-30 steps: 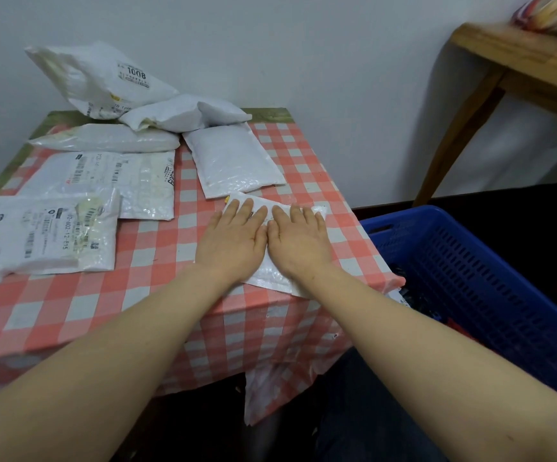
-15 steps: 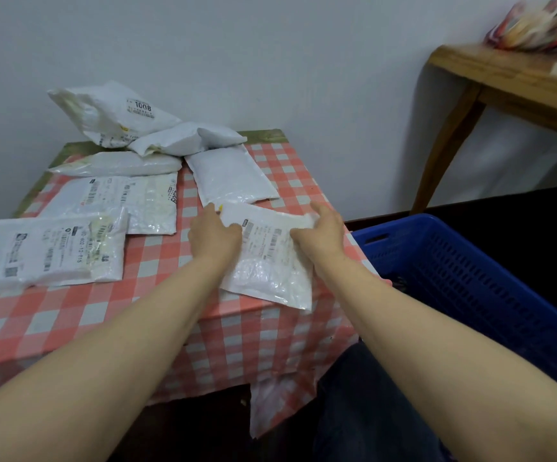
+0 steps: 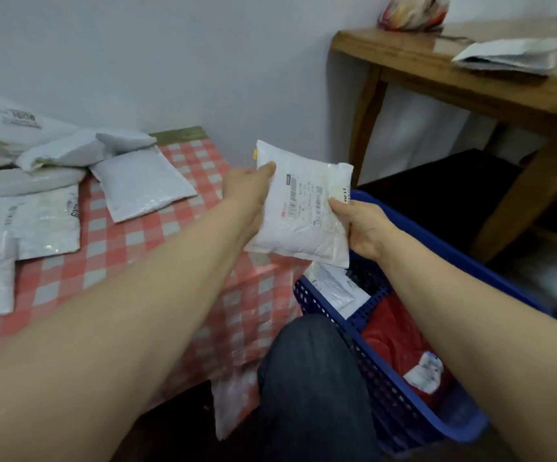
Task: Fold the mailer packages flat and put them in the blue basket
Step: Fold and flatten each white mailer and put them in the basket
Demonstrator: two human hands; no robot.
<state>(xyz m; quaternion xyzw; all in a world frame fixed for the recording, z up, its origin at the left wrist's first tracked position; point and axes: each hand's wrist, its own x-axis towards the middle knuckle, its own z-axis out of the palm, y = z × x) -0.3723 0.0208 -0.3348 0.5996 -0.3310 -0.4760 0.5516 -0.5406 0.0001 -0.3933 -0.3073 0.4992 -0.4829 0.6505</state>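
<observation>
While both hands, left (image 3: pixel 248 191) and right (image 3: pixel 362 228), pinch the folded mailer (image 3: pixel 304 208), we judge the blue basket (image 3: pixel 404 388) lies below-right, nearer our right grip.

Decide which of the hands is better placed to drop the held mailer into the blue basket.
Right. The right hand grips the mailer directly above the blue basket; the left hand holds the edge over the table.
</observation>
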